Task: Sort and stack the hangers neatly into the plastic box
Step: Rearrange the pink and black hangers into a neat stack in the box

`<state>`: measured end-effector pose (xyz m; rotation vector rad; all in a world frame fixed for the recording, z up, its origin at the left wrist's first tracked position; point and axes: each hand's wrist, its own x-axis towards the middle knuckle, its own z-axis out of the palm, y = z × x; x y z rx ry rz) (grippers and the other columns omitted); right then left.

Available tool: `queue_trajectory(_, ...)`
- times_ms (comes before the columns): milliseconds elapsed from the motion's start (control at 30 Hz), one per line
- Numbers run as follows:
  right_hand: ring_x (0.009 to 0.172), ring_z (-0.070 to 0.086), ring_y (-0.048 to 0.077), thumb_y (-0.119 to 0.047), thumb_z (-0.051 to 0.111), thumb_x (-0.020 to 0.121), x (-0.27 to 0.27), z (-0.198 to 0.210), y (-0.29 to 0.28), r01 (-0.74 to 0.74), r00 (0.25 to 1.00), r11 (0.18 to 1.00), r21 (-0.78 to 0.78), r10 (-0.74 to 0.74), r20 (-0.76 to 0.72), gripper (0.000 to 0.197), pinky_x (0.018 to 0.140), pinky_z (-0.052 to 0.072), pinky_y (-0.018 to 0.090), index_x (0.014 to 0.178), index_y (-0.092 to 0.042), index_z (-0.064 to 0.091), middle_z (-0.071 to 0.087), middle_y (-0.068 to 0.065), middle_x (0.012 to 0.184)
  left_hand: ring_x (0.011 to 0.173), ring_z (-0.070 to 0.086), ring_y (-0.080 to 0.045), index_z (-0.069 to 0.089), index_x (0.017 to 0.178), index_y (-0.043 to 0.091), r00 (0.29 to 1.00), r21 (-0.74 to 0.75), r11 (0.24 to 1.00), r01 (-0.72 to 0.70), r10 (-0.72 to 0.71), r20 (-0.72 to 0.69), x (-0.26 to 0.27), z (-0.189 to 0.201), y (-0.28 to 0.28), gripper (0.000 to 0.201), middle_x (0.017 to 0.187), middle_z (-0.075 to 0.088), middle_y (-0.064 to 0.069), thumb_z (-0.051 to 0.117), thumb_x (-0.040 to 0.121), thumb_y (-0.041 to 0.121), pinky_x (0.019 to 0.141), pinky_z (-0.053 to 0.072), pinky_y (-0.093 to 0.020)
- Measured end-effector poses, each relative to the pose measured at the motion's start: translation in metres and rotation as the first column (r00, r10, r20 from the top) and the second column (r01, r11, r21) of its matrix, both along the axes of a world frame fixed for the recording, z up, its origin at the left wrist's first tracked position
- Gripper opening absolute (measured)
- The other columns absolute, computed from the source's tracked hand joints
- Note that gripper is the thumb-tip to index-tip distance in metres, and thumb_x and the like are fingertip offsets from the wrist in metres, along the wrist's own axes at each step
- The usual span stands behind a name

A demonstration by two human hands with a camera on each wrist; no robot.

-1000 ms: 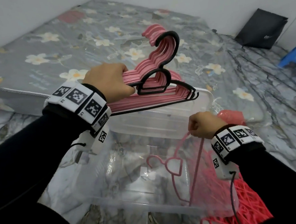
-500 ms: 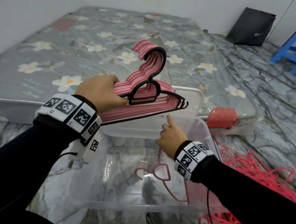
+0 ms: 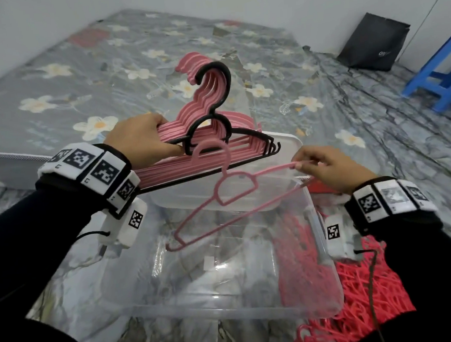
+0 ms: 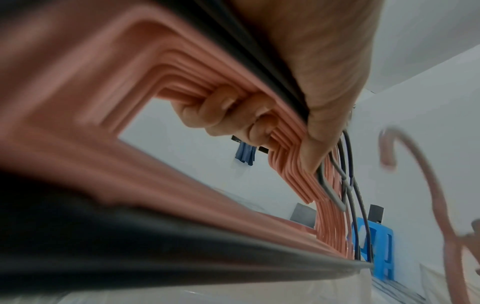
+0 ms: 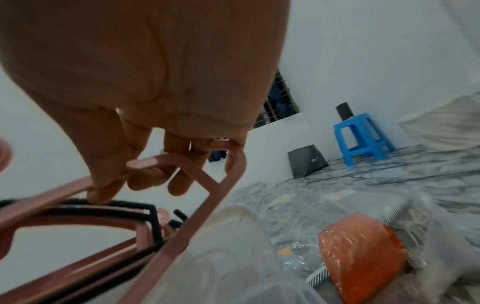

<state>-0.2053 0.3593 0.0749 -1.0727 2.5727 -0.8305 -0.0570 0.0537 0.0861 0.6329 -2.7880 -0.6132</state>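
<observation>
Above box, right hand pinches pink hanger

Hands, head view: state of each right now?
Left hand: closed, gripping the stack of pink and black plastic hangers.
Right hand: closed, pinching one end of a single thin pink plastic hanger above the clear plastic box.

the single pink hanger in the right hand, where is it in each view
Head: single pink hanger at centre, its end pinched by the right hand, above the plastic box.
Left wrist: blurred hook at the right edge.
Right wrist: corner under the fingers, centre.
Shared landmark: blue stool.
</observation>
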Motion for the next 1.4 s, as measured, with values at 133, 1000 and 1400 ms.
queue_trajectory(133, 0.094, 0.054, 0.028, -0.007, 0.057, 0.091, -0.009, 0.0, 0.006, 0.125, 0.992, 0.963, -0.238, -0.117, 0.047, 0.006, 0.092, 0.042, 0.042, 0.09, -0.011, 0.061, 0.06, 0.022, 0.101, 0.074, 0.059, -0.021, 0.06, 0.096, 0.021, 0.999, 0.078, 0.996, 0.032, -0.031, -0.016, 0.0, -0.003, 0.001, 0.041, 0.082, 0.063, 0.0, 0.078, 0.068, 0.044, 0.069, 0.05, -0.035)
queue_trajectory(1000, 0.104, 0.053, 0.028, -0.025, 0.057, 0.093, -0.021, -0.012, -0.008, 0.233, 0.789, 0.89, -0.393, -0.409, -0.458, 0.026, 0.091, 0.039, 0.033, 0.108, -0.004, 0.06, 0.056, 0.016, 0.11, 0.051, 0.051, -0.011, 0.055, 0.081, 0.023, 0.991, 0.377, 0.918, 0.12, -0.085, -0.107, 0.004, -0.013, 0.032, 0.026, 0.063, 0.055, 0.003, 0.071, 0.062, 0.03, 0.054, 0.041, -0.026)
queue_trajectory(1400, 0.1, 0.058, 0.034, 0.001, 0.059, 0.086, -0.019, -0.019, -0.004, 0.188, 0.833, 0.979, -0.083, -0.204, -0.515, 0.035, 0.086, 0.042, 0.037, 0.121, -0.005, 0.058, 0.061, 0.017, 0.111, 0.062, 0.057, -0.011, 0.054, 0.087, 0.026, 0.994, 0.283, 0.952, 0.114, -0.109, -0.034, 0.01, -0.016, 0.028, 0.022, 0.071, 0.061, 0.005, 0.069, 0.073, 0.017, 0.056, 0.039, -0.025)
